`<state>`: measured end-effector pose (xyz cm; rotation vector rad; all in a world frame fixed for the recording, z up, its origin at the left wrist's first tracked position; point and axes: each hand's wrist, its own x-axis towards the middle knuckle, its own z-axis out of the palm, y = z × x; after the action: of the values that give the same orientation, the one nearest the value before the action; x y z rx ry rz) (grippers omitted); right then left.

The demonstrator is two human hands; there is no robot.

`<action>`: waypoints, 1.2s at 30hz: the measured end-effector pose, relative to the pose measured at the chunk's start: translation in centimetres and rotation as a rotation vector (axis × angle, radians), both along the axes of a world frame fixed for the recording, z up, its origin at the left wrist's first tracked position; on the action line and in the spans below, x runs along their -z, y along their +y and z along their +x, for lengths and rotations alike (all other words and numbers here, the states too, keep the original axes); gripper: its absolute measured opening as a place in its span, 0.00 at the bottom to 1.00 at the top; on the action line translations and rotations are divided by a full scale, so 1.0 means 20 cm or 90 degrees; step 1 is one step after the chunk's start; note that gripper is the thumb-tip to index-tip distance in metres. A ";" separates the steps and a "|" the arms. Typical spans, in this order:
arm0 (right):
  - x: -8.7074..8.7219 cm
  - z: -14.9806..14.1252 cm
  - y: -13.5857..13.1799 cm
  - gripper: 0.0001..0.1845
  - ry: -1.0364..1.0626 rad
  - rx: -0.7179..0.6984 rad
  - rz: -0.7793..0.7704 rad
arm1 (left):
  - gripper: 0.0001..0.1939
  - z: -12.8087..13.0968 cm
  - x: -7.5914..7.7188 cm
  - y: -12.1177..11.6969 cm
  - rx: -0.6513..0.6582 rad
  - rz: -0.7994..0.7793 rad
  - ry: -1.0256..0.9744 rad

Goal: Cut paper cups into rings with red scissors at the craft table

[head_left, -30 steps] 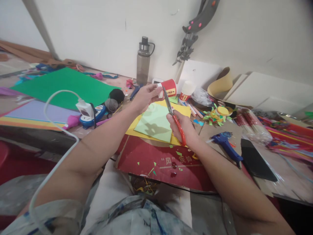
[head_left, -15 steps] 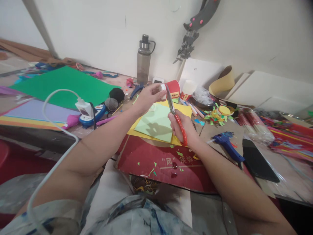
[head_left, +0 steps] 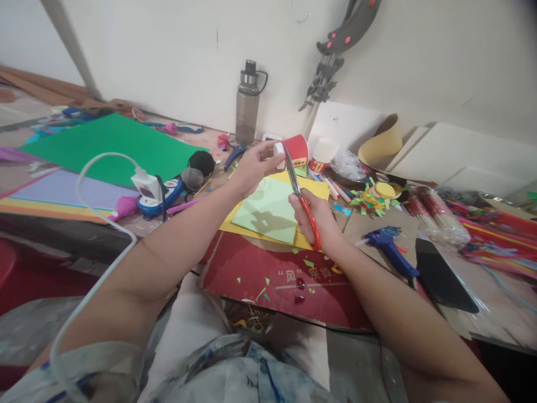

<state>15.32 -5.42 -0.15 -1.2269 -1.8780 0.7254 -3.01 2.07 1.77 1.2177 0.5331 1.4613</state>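
Observation:
A red and white paper cup (head_left: 298,150) lies sideways in the air, with my left hand (head_left: 258,168) closed round its white end. My right hand (head_left: 314,218) grips a pair of scissors (head_left: 309,215) by the red handles. The blades point up and away and lie against the cup, close to where red meets white; I cannot tell how deep they cut. Under both hands are a light green sheet (head_left: 268,212) and a yellow sheet (head_left: 316,191), on a red board (head_left: 251,280) with green paper scraps.
Behind stand a water bottle (head_left: 247,106) and a second paper cup (head_left: 323,154). At right lie a blue glue gun (head_left: 390,252), a black phone (head_left: 444,277) and a yellow-green paper craft (head_left: 380,194). A large green sheet (head_left: 117,148) and a white charger with cable (head_left: 146,184) are at left.
Hands, cup and scissors hold almost the same position. The whole view has shifted very slightly.

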 end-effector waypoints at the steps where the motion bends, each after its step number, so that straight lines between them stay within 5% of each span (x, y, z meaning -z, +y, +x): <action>1: -0.01 0.00 0.00 0.20 -0.014 0.000 0.009 | 0.21 0.00 0.00 0.00 0.011 -0.013 -0.003; 36: -0.01 0.00 -0.01 0.22 0.000 -0.009 -0.030 | 0.17 0.00 0.01 0.02 -0.015 -0.001 0.044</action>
<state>15.31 -5.66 0.13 -1.2441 -1.8808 0.7807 -2.99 2.49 1.51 1.2682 0.5969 1.4419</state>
